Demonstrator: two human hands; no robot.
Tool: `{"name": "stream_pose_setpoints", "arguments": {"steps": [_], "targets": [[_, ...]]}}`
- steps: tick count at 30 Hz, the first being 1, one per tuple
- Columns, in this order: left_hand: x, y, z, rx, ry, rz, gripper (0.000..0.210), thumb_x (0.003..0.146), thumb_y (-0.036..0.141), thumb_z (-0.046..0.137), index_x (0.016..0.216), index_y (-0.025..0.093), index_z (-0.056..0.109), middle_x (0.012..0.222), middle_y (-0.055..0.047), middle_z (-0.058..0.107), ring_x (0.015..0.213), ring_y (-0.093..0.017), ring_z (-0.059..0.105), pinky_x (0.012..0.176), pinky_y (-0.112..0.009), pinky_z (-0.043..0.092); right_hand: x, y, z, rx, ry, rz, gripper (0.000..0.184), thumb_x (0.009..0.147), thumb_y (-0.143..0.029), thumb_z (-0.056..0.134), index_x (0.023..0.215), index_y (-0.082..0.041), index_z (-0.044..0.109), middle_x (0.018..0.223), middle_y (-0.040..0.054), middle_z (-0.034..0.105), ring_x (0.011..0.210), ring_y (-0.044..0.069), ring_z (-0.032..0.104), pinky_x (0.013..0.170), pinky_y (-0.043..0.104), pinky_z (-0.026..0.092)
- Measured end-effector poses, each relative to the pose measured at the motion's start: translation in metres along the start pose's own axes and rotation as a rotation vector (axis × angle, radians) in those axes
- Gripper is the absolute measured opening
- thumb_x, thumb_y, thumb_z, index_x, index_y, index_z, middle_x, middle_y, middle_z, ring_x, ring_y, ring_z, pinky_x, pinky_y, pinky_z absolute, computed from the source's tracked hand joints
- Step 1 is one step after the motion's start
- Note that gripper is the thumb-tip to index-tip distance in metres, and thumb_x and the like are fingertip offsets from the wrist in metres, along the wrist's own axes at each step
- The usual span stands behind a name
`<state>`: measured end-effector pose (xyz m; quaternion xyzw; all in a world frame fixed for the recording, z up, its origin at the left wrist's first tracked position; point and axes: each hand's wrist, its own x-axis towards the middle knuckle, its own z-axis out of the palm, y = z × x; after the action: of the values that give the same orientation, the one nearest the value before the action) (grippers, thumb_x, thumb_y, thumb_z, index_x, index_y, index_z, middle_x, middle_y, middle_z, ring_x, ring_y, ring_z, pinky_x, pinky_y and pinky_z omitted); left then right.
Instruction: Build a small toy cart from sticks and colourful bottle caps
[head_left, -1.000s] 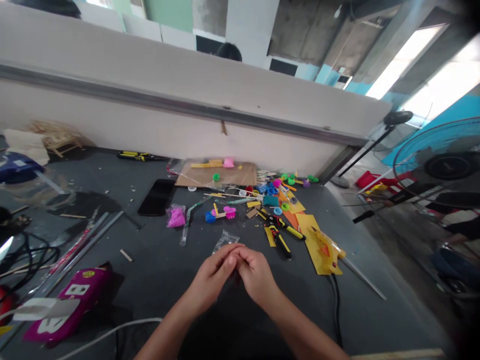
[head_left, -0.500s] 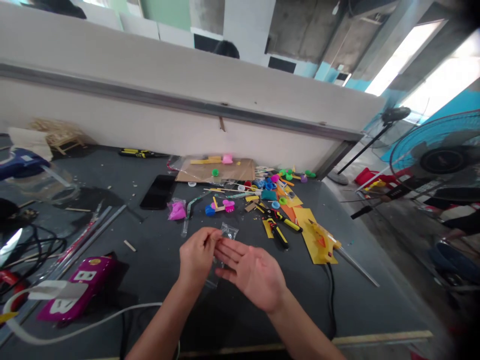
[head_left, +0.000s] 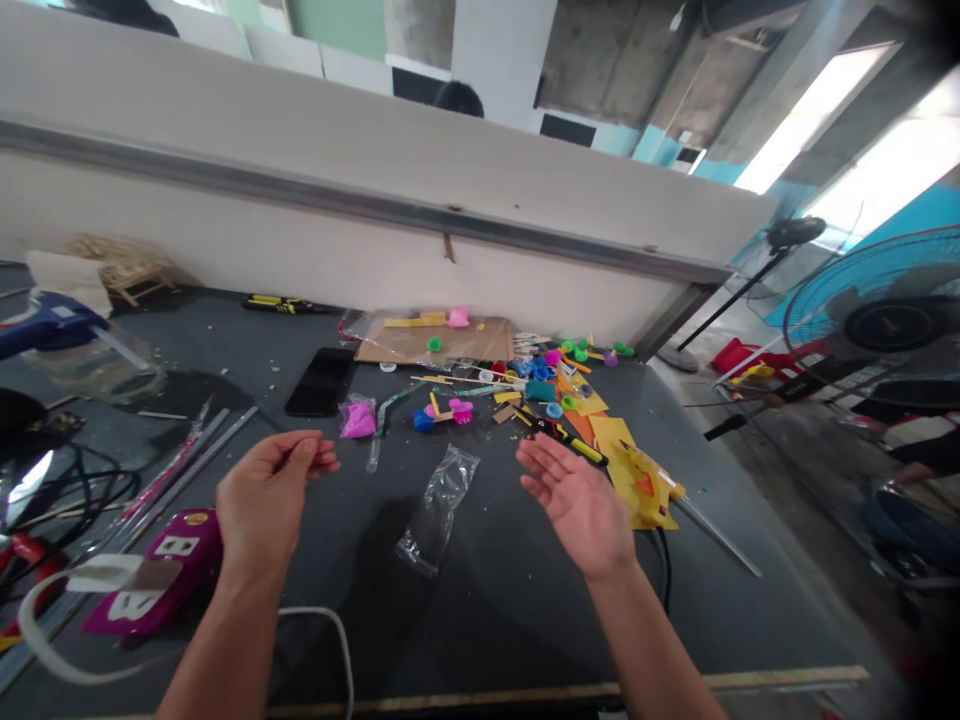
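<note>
My left hand (head_left: 271, 490) hovers over the left half of the grey table (head_left: 480, 640), thumb pressed to the curled fingers. Whether anything small is pinched there I cannot make out. Palm up, my right hand (head_left: 585, 505) is open with its fingers stretched, near the black-and-yellow pliers (head_left: 577, 440). Between the hands a crumpled clear plastic bag (head_left: 441, 510) lies flat on the table, touched by neither. Beyond it sits a small assembly of pink and blue pieces with a wooden stick (head_left: 444, 414). A bag of pink clay (head_left: 358, 418) lies beyond my left hand.
A black phone (head_left: 321, 382) and brown cardboard (head_left: 480, 340) lie toward the back. Colourful caps and scraps (head_left: 540, 390) are heaped right of centre. A yellow glue gun (head_left: 651, 485) rests at right, a purple power strip (head_left: 161, 580) at left. A fan (head_left: 892, 320) stands beyond the table.
My hands have moved apart, the left one leftward and the right one rightward. The clear plastic bag, partly covered before, now shows fully between them.
</note>
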<state>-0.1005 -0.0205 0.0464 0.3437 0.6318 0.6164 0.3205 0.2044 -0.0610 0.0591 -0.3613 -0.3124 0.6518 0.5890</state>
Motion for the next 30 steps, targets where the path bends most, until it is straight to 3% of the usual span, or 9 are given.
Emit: {"name": "stream_pose_setpoints", "arguments": {"steps": [4,8,10,18,21,24,26,28,30], "targets": [[-0.016,-0.001,0.011,-0.024,-0.142,-0.001,0.019,0.07,0.027,0.062,0.085,0.017,0.064,0.073,0.0,0.068,0.065,-0.014,0.065,0.071,-0.029,0.055,0.0,0.007,0.001,-0.227,0.099,-0.094,0.029,0.083,-0.034,0.053,0.106,-0.018,0.061,0.105,0.0103,0.065,0.097,0.022,0.06,0.082,0.038,0.049],[-0.058,-0.005,0.048,-0.01,-0.579,-0.023,0.018,0.077,0.026,0.053,0.087,0.018,0.066,0.085,-0.003,0.071,0.077,-0.017,0.067,0.074,-0.03,0.054,-0.01,0.036,0.036,-0.562,-0.173,0.01,0.022,0.081,-0.027,0.055,0.1,-0.02,0.063,0.098,0.0067,0.066,0.092,0.02,0.061,0.078,0.035,0.05],[-0.074,-0.008,0.06,0.061,-0.683,0.009,0.022,0.079,0.025,0.05,0.091,0.02,0.067,0.088,-0.002,0.071,0.08,-0.017,0.066,0.075,-0.029,0.053,-0.014,0.046,0.05,-0.652,-0.21,-0.043,0.027,0.079,-0.021,0.055,0.106,-0.022,0.06,0.105,0.0059,0.063,0.098,0.02,0.059,0.082,0.034,0.049],[-0.076,-0.01,0.052,0.32,-0.707,0.092,0.016,0.075,0.025,0.055,0.082,0.025,0.07,0.081,0.003,0.072,0.075,-0.015,0.065,0.069,-0.024,0.048,-0.019,0.039,0.052,-0.284,-0.265,0.16,0.043,0.072,-0.018,0.057,0.114,-0.022,0.043,0.106,0.0076,0.061,0.1,0.02,0.059,0.076,0.036,0.052],[-0.07,-0.004,0.049,0.368,-0.7,0.095,0.012,0.074,0.025,0.056,0.075,0.025,0.068,0.071,0.005,0.069,0.068,-0.013,0.064,0.062,-0.022,0.046,-0.023,0.031,0.044,-0.368,-0.274,0.166,0.045,0.075,-0.022,0.057,0.117,-0.023,0.042,0.112,0.0096,0.058,0.094,0.02,0.061,0.065,0.031,0.053],[-0.073,0.005,0.049,0.382,-0.634,0.1,0.01,0.074,0.025,0.057,0.07,0.024,0.066,0.062,0.006,0.066,0.06,-0.012,0.062,0.058,-0.021,0.045,-0.024,0.025,0.038,-0.55,-0.138,0.012,0.037,0.081,-0.028,0.054,0.116,-0.023,0.045,0.112,0.01,0.057,0.083,0.017,0.062,0.054,0.026,0.051],[-0.081,0.013,0.05,0.346,-0.639,0.142,0.008,0.073,0.026,0.059,0.07,0.024,0.066,0.06,0.005,0.065,0.058,-0.012,0.061,0.057,-0.021,0.046,-0.023,0.027,0.04,-0.638,-0.078,-0.088,0.05,0.076,-0.03,0.062,0.121,-0.026,0.043,0.12,0.0096,0.052,0.086,0.018,0.06,0.055,0.025,0.05],[-0.089,0.019,0.052,0.27,-0.697,0.237,0.008,0.074,0.026,0.06,0.07,0.024,0.067,0.066,0.004,0.068,0.061,-0.013,0.062,0.058,-0.022,0.047,-0.021,0.033,0.045,-0.638,-0.144,-0.084,0.071,0.063,-0.029,0.075,0.125,-0.029,0.041,0.123,0.0079,0.05,0.087,0.018,0.059,0.058,0.024,0.05],[-0.096,0.023,0.053,0.23,-0.708,0.335,0.009,0.075,0.026,0.061,0.071,0.025,0.068,0.067,0.003,0.069,0.06,-0.012,0.062,0.057,-0.021,0.047,-0.019,0.042,0.051,-0.574,-0.253,0.025,0.062,0.059,-0.034,0.078,0.115,-0.026,0.052,0.101,0.0046,0.06,0.07,0.014,0.057,0.052,0.022,0.046]]}}
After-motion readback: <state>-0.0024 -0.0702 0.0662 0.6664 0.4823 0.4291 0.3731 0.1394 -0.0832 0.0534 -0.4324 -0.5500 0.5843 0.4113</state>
